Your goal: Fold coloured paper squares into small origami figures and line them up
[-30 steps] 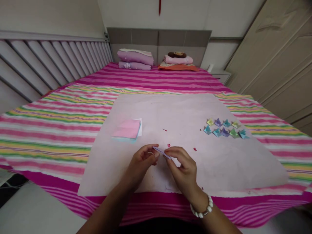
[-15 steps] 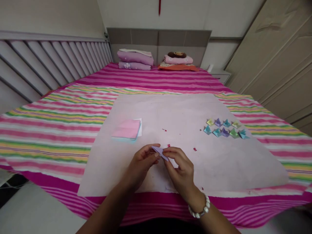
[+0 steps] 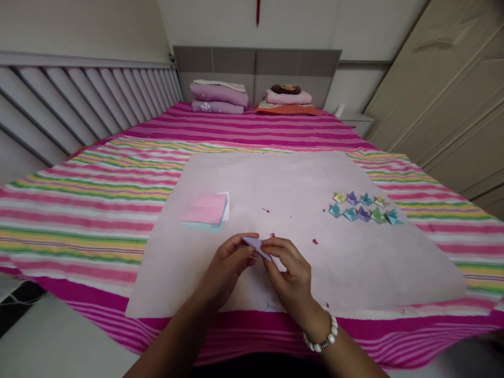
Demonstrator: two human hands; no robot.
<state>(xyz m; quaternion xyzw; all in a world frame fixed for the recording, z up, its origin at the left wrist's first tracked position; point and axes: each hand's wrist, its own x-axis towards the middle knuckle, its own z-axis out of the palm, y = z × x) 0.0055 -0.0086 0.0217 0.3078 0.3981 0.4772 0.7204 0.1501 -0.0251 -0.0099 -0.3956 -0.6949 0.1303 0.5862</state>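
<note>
Hands: L hand (image 3: 228, 265) & R hand (image 3: 290, 268) nr each other, both pinching purple paper (image 3: 256, 245)
Fold step: prob. mid-fold, over pale sheet (image 3: 271, 178)
Next crease: likely needs edges aligned, pressed flat

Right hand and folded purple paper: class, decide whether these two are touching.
Touching: the head view shows the right hand pinching the folded purple paper at its right end.

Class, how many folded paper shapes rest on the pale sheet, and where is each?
9, on the pale sheet, right side. Far row, left to right: yellow, purple, blue, pale yellow. Near row: blue, blue, purple, green, blue. None appears hidden; the held lilac paper isn't counted.
</note>
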